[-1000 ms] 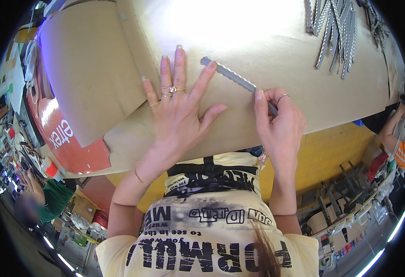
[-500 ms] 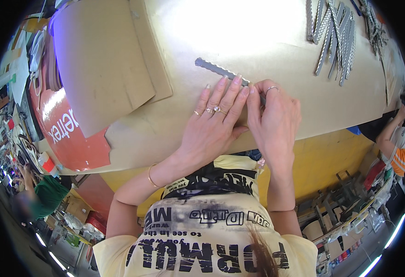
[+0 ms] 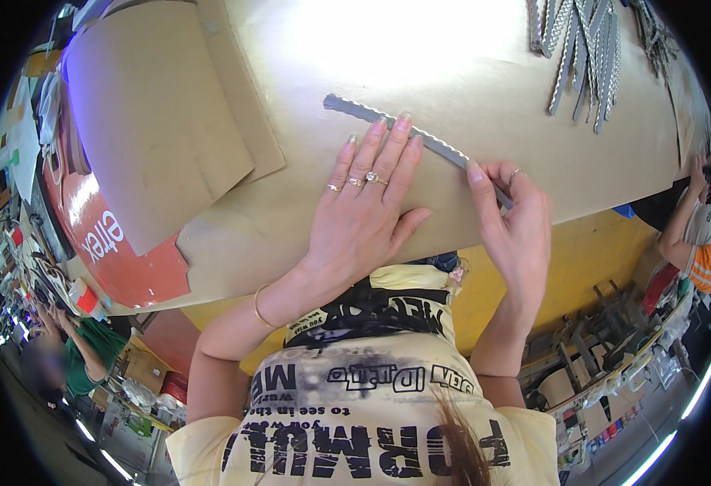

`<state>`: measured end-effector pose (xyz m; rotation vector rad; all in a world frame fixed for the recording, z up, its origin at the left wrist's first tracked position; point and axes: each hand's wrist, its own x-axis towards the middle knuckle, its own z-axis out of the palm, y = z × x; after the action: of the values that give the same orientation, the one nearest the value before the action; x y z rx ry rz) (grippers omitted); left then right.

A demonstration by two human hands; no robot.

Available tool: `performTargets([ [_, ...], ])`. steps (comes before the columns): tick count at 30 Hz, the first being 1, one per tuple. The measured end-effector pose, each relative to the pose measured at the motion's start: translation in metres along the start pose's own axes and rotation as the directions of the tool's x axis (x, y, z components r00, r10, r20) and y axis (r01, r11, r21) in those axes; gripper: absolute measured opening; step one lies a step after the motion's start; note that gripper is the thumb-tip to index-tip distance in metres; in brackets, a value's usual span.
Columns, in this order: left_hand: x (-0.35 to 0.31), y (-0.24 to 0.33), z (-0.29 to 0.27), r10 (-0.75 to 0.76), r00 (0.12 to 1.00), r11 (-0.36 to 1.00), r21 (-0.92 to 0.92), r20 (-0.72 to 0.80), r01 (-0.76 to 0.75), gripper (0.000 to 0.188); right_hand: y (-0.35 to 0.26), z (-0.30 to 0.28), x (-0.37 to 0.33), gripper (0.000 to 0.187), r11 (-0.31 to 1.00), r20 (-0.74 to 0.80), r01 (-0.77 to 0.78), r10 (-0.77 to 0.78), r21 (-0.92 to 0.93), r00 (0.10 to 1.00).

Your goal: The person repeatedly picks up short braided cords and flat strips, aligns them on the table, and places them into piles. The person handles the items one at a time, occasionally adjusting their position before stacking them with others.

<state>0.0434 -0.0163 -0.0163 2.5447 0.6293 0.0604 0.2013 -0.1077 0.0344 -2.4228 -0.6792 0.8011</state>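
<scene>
A long grey strap-like strip [image 3: 443, 149] with a silvery braided edge lies slantwise on the brown-covered worktable [image 3: 615, 166]. Flat across its middle rest the straight fingertips of my left hand [image 3: 359, 206], palm down, with rings and a bangle. Thumb and index finger of my right hand [image 3: 521, 215] pinch the strip near its right part. The strip's right end runs on under that hand and is partly hidden there. Its left end shows free beyond my left fingertips.
Several similar strips [image 3: 584, 61] lie in a loose pile at the far right. Brown card sheets [image 3: 153, 113] overlap a red sheet [image 3: 133, 271] at the left. A person in green [image 3: 96, 348] works at far left; another person's orange sleeve [image 3: 705, 275] shows at far right.
My right hand has slid right and slightly down along the strip, away from my left hand. More of the strip shows between them. The left hand has shifted slightly left.
</scene>
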Motion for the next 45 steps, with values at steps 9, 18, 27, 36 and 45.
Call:
performTargets([
  [9, 0.004, 0.007, 0.001, -0.015, 0.999, 1.0, 0.021, -0.034, 0.016, 0.076, 0.003, 0.002, 0.002, 0.024, 0.999, 0.019, -0.017, 0.018, -0.042, 1.0],
  [18, 0.008, 0.021, 0.006, -0.006, 0.999, 0.979, 0.202, -0.04, 0.014, 0.074, 0.002, 0.007, 0.001, 0.025, 0.997, -0.045, 0.026, -0.029, -0.069, 0.999],
  [27, 0.01, 0.025, 0.006, -0.006, 1.0, 0.98, 0.199, -0.022, 0.01, 0.077, 0.025, -0.005, -0.01, 0.022, 0.997, -0.105, -0.025, 0.033, 0.08, 0.994],
  [36, 0.01, 0.026, 0.004, 0.032, 0.993, 0.99, 0.132, 0.11, -0.047, 0.076, 0.033, -0.006, -0.012, 0.014, 0.986, -0.113, 0.017, 0.003, 0.169, 0.994],
  [45, 0.013, 0.026, 0.002, 0.061, 0.991, 0.99, 0.117, 0.116, -0.075, 0.072, 0.029, -0.004, -0.009, 0.016, 0.993, -0.112, -0.026, 0.039, 0.118, 0.993],
])
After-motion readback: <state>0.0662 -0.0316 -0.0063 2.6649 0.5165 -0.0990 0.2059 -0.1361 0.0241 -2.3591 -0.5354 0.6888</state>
